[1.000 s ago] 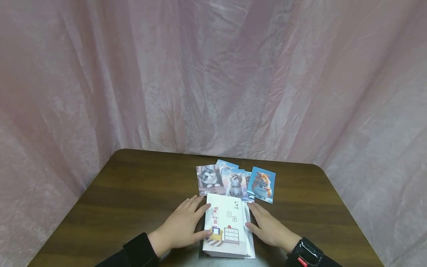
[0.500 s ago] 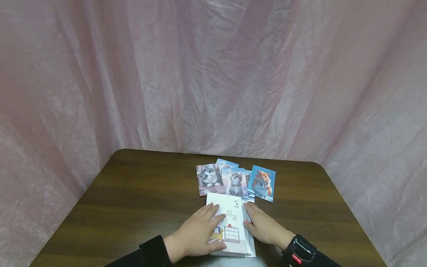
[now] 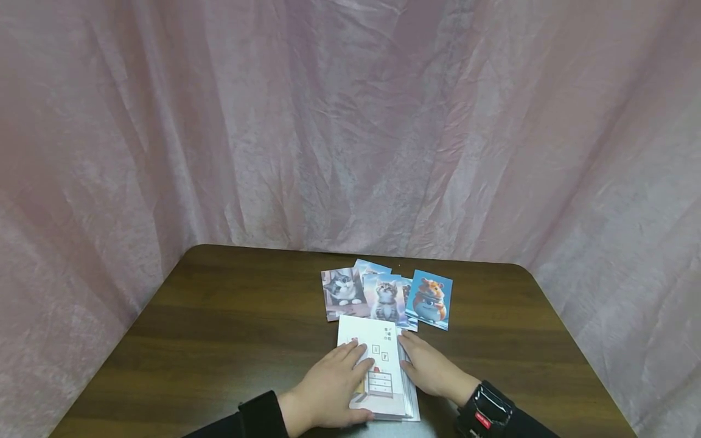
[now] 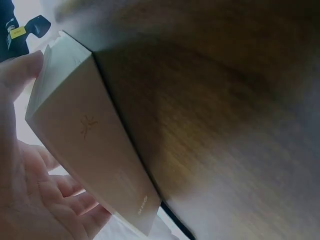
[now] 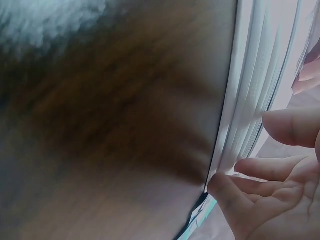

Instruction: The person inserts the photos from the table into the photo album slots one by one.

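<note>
White illustrated album (image 3: 382, 365) sat partly under the left hand (image 3: 331, 385), fingers spread, while the right hand (image 3: 431, 368), fingers extended, touched its page side! Light, even pressure seemed wise, keeping it square without nudging the animal cards (image 3: 385, 301) just beyond both hands.

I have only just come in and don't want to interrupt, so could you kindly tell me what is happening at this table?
A person has both hands at a closed, thick white book on a wooden table. The left hand lies over its cover from the spine side, while fingers of the right hand touch the page side. Just beyond the book, some animal picture cards lie loosely overlapping, and neither hand is on them.
</note>
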The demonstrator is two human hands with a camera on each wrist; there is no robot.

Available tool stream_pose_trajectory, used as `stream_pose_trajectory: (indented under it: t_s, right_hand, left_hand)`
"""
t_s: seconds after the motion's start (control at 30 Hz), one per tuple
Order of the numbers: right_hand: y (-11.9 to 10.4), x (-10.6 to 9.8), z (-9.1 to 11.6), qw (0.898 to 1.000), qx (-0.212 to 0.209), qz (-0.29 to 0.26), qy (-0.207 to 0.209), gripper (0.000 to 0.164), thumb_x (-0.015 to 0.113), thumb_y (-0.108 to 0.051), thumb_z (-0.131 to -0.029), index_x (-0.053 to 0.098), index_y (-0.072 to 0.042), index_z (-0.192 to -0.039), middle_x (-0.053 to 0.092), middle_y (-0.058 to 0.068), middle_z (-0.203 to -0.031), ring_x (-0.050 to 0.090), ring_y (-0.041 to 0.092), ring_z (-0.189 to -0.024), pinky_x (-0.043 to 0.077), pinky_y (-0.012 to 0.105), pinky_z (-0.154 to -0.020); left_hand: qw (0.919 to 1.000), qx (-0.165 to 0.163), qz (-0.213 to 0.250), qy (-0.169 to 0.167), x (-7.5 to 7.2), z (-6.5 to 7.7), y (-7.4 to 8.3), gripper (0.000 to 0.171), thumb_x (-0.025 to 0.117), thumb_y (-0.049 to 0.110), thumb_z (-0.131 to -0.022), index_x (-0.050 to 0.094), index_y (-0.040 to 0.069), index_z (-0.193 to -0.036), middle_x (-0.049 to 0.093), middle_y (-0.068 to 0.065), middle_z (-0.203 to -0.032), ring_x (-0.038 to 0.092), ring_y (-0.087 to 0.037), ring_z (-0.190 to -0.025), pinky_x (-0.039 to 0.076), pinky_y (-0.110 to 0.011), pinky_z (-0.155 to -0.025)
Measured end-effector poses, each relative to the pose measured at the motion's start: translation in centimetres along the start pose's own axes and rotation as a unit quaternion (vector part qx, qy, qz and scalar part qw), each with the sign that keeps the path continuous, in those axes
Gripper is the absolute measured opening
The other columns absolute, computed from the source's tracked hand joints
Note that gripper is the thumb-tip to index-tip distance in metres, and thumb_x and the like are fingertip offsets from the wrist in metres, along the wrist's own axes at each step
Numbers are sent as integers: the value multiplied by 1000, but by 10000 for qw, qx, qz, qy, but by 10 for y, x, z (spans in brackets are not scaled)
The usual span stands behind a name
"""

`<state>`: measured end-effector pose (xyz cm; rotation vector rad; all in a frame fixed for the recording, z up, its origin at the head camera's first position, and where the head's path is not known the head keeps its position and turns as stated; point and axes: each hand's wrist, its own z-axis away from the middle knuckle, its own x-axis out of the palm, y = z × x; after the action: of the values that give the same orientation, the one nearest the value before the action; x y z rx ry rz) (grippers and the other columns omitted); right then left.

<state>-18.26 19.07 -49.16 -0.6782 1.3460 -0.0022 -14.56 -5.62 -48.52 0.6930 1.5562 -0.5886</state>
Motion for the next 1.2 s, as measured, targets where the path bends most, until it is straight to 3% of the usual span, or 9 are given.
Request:
stream_pose_trajectory:
  t_s: [0.33, 0.7, 1.03, 1.2]
  right_hand:
    - [1, -1, -3, 9998, 157, -80, -97, 51, 61, -11, -98, 47, 12, -141, 42, 30, -149, 41, 44, -138, 35, 56, -111]
    - [0, -3, -1, 9999, -52, 138, -19, 49, 61, -9, -98, 47, 16, -138, 44, 32, -146, 42, 44, -137, 35, 55, -111]
    - [3, -7, -2, 9991, -49, 308, -281, 49, 61, -6, -96, 48, 14, -139, 44, 30, -148, 43, 42, -138, 36, 54, -111]
    - [3, -8, -3, 9987, -17, 347, -370, 54, 64, -4, -93, 47, 11, -142, 41, 28, -151, 43, 42, -138, 38, 54, -110]
  left_hand:
    - [9999, -97, -76, -82, 1, -1, 3, 84, 55, 73, -87, 54, 9, -141, 47, -12, -151, 38, -31, -143, 32, -39, -117]
    - [9993, -12, -357, -58, 1, -2, 2, 89, 53, 74, -86, 54, 3, -141, 50, -12, -148, 39, -29, -143, 31, -37, -117]
    - [9993, 144, -286, 212, 3, -3, -1, 88, 56, 72, -87, 57, -1, -136, 56, -14, -141, 48, -28, -137, 36, -36, -114]
    - [9968, 402, -280, 634, -1, -2, -2, 80, 60, 67, -88, 61, 0, -131, 62, -12, -133, 56, -22, -128, 46, -32, -105]
